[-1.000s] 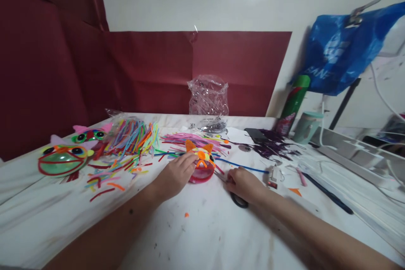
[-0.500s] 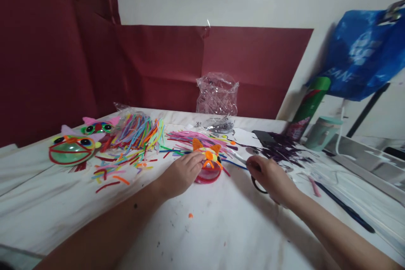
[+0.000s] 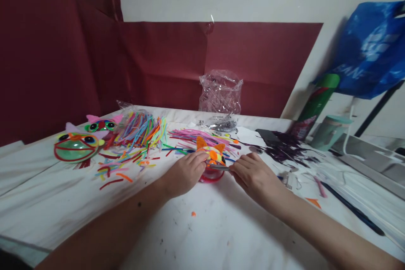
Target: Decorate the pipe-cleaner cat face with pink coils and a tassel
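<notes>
A small craft cat face (image 3: 211,159) with orange ears and a pink transparent body sits on the white table (image 3: 221,236). My left hand (image 3: 183,174) rests against its left side, fingers curled on it. My right hand (image 3: 253,176) is closed on a pair of scissors (image 3: 218,167), and the grey blades reach across the front of the cat face. The scissor handles are hidden inside my hand.
Two finished craft faces (image 3: 77,147) lie at the far left. Heaps of coloured strips (image 3: 139,135) and pink strips (image 3: 196,137) spread behind. A clear plastic bag (image 3: 220,93), purple shreds (image 3: 284,147), a green can (image 3: 311,105), a teal cup (image 3: 329,133) and a blue bag (image 3: 370,50) stand at the right.
My right hand picked the scissors up from the table and brought them left to the cat face. The left hand stayed on the cat face. The camera shifted left.
</notes>
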Action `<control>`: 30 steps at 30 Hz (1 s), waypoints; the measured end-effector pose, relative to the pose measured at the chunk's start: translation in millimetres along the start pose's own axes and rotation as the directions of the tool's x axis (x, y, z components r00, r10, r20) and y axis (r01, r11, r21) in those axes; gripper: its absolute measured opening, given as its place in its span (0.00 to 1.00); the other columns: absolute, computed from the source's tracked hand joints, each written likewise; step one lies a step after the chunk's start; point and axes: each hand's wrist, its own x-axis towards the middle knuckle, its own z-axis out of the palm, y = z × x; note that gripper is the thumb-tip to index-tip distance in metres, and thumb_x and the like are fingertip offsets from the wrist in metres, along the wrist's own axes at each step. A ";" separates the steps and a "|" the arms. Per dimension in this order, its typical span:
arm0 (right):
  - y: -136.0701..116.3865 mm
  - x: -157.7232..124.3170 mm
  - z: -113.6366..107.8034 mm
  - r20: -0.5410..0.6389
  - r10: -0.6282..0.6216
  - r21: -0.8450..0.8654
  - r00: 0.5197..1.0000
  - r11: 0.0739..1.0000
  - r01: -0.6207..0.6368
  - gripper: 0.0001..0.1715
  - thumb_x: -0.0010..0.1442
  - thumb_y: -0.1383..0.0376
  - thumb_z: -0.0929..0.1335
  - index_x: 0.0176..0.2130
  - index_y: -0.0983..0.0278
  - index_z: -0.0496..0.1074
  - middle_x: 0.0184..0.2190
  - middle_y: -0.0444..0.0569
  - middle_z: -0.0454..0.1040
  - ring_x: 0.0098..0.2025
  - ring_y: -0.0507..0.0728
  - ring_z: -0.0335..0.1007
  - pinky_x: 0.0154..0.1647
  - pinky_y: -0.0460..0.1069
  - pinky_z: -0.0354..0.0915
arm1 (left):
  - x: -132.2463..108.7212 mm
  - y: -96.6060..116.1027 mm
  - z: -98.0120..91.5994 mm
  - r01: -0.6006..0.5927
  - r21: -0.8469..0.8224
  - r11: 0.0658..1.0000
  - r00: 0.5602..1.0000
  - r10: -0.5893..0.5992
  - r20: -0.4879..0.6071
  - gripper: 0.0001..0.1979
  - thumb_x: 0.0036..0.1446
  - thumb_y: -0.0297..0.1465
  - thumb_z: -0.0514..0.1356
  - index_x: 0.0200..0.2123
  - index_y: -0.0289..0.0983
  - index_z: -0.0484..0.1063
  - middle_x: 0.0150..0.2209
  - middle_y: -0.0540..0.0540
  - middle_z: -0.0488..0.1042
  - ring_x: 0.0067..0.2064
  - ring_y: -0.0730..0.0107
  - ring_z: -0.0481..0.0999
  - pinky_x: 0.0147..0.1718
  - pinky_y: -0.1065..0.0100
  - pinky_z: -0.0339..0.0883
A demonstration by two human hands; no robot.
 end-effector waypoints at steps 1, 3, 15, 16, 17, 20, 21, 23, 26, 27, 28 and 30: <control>0.3 -0.2 -0.3 -0.008 -0.002 -0.004 1.000 1.000 0.002 0.17 0.61 0.72 0.58 0.23 0.64 0.66 0.19 0.47 0.68 0.24 0.54 0.59 0.31 0.49 0.49 | -0.1 0.1 0.2 0.003 -0.004 1.000 1.000 -0.003 0.001 0.11 0.61 0.23 0.47 0.39 0.28 0.68 0.47 0.36 0.71 0.54 0.60 0.66 0.51 0.60 0.66; 0.6 -0.2 -1.1 -0.012 -0.006 -0.010 1.000 1.000 0.006 0.18 0.61 0.73 0.58 0.23 0.64 0.66 0.19 0.47 0.68 0.24 0.54 0.59 0.30 0.49 0.48 | -0.5 0.3 0.6 0.002 -0.009 1.000 1.000 -0.002 0.004 0.11 0.61 0.23 0.47 0.40 0.29 0.68 0.47 0.36 0.71 0.55 0.61 0.66 0.52 0.60 0.65; 2.1 -5.1 1.2 0.010 0.004 -0.003 1.000 1.000 -0.004 0.16 0.61 0.73 0.58 0.24 0.64 0.66 0.20 0.47 0.68 0.24 0.54 0.59 0.30 0.49 0.48 | 1.2 0.6 -1.3 0.002 0.004 1.000 1.000 -0.002 0.001 0.11 0.61 0.23 0.47 0.39 0.27 0.68 0.46 0.36 0.72 0.54 0.59 0.67 0.51 0.61 0.66; 2.2 -5.1 1.2 0.012 0.008 -0.004 1.000 1.000 -0.008 0.17 0.60 0.73 0.58 0.24 0.65 0.66 0.20 0.47 0.68 0.24 0.54 0.59 0.30 0.49 0.48 | 1.3 0.5 -1.3 -0.002 0.002 1.000 1.000 0.002 -0.002 0.11 0.61 0.23 0.47 0.39 0.27 0.68 0.46 0.36 0.72 0.54 0.59 0.67 0.51 0.61 0.66; 2.2 -4.9 1.2 0.011 0.007 -0.007 1.000 1.000 -0.007 0.17 0.60 0.73 0.58 0.24 0.65 0.66 0.20 0.47 0.68 0.24 0.54 0.59 0.30 0.49 0.48 | 1.3 0.5 -1.3 -0.006 -0.001 1.000 1.000 0.006 -0.005 0.11 0.61 0.23 0.47 0.39 0.27 0.68 0.46 0.36 0.72 0.54 0.59 0.67 0.51 0.61 0.66; 2.2 -4.0 0.9 -0.003 -0.005 -0.013 1.000 1.000 0.005 0.17 0.61 0.73 0.58 0.23 0.65 0.66 0.19 0.47 0.68 0.24 0.54 0.59 0.30 0.49 0.48 | 1.2 0.5 -1.1 -0.002 -0.010 1.000 1.000 0.002 -0.007 0.11 0.61 0.23 0.47 0.39 0.28 0.67 0.46 0.35 0.72 0.54 0.60 0.67 0.51 0.61 0.66; 2.2 -3.7 0.7 -0.008 -0.009 -0.008 1.000 1.000 0.008 0.17 0.61 0.73 0.58 0.24 0.65 0.66 0.19 0.47 0.68 0.24 0.54 0.59 0.30 0.49 0.48 | 1.1 0.6 -1.0 0.002 -0.011 1.000 1.000 -0.002 -0.006 0.11 0.61 0.23 0.47 0.39 0.28 0.67 0.46 0.36 0.72 0.54 0.61 0.67 0.51 0.61 0.66; 2.1 -3.2 0.2 -0.011 -0.008 0.008 1.000 1.000 0.008 0.17 0.61 0.73 0.58 0.25 0.65 0.67 0.20 0.47 0.69 0.24 0.54 0.60 0.30 0.49 0.48 | 0.8 0.7 -0.8 0.012 -0.010 1.000 1.000 -0.012 -0.003 0.11 0.61 0.23 0.46 0.39 0.29 0.67 0.46 0.36 0.72 0.55 0.61 0.66 0.51 0.61 0.67; 2.3 -2.9 -0.9 -0.021 -0.008 0.030 1.000 1.000 0.008 0.16 0.61 0.72 0.58 0.27 0.65 0.68 0.20 0.47 0.69 0.25 0.54 0.61 0.30 0.49 0.48 | -0.1 0.9 0.2 0.015 -0.009 1.000 1.000 -0.015 0.003 0.11 0.61 0.23 0.46 0.39 0.29 0.67 0.47 0.36 0.72 0.55 0.61 0.66 0.51 0.60 0.67; 2.4 -2.8 -1.1 -0.027 -0.010 0.031 1.000 0.999 0.011 0.16 0.61 0.72 0.58 0.27 0.65 0.68 0.20 0.47 0.69 0.25 0.54 0.61 0.30 0.49 0.48 | -0.6 0.9 0.7 0.015 -0.007 1.000 1.000 -0.015 0.007 0.11 0.61 0.23 0.47 0.39 0.29 0.67 0.47 0.36 0.71 0.55 0.60 0.66 0.51 0.60 0.67; 2.4 -2.6 -1.2 -0.031 -0.016 0.030 0.999 0.999 0.016 0.16 0.61 0.72 0.58 0.27 0.64 0.68 0.20 0.47 0.69 0.25 0.54 0.61 0.30 0.49 0.48 | -1.0 1.0 1.2 0.016 -0.003 1.000 1.000 -0.016 0.011 0.10 0.61 0.24 0.47 0.39 0.29 0.67 0.47 0.37 0.71 0.55 0.60 0.66 0.51 0.60 0.67; 2.4 -2.2 -0.8 -0.030 -0.025 0.019 0.999 0.999 0.025 0.16 0.61 0.73 0.58 0.26 0.65 0.68 0.20 0.47 0.69 0.24 0.54 0.60 0.30 0.49 0.48 | -1.8 1.1 2.1 0.018 0.005 1.000 1.000 -0.018 0.022 0.10 0.61 0.24 0.48 0.40 0.29 0.68 0.48 0.37 0.71 0.55 0.59 0.65 0.51 0.61 0.66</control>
